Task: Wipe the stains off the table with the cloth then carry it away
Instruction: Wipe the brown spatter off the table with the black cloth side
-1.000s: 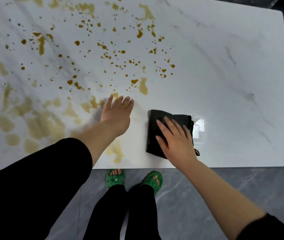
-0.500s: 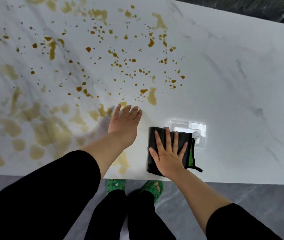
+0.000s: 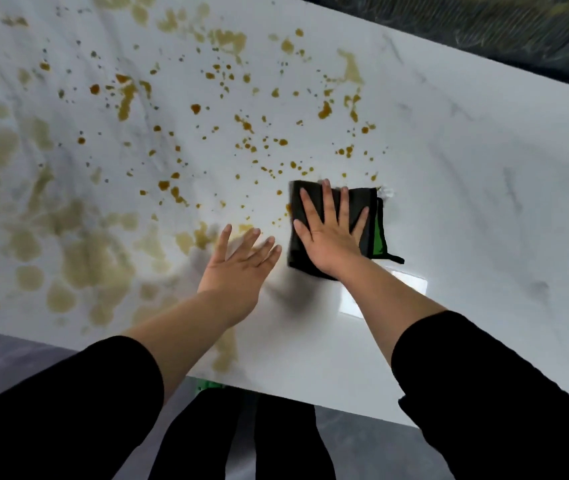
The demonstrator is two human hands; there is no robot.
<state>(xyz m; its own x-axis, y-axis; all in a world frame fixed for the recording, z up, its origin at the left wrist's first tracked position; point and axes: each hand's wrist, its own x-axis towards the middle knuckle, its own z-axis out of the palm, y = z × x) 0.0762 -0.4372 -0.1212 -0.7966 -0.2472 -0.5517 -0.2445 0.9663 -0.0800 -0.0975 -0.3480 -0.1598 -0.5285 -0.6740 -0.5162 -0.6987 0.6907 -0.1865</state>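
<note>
A white marble table (image 3: 466,168) is spattered with brown stains (image 3: 248,126) across its left and middle, with paler smeared patches (image 3: 78,244) at the left. A folded dark cloth (image 3: 367,209) with a green inner layer lies flat on the table at the right edge of the spatter. My right hand (image 3: 331,233) presses flat on the cloth with fingers spread. Just left of the cloth, my left hand (image 3: 238,268) rests palm down on the table, fingers apart and holding nothing.
The table's near edge (image 3: 310,393) runs diagonally in front of my legs. Grey floor shows below it at the left. A dark area lies beyond the far edge at the top right. The table's right part bears only faint grey veins.
My right hand has pushed the cloth away from the near edge, up into the brown drops. My left hand has stayed flat beside it. The view has tilted.
</note>
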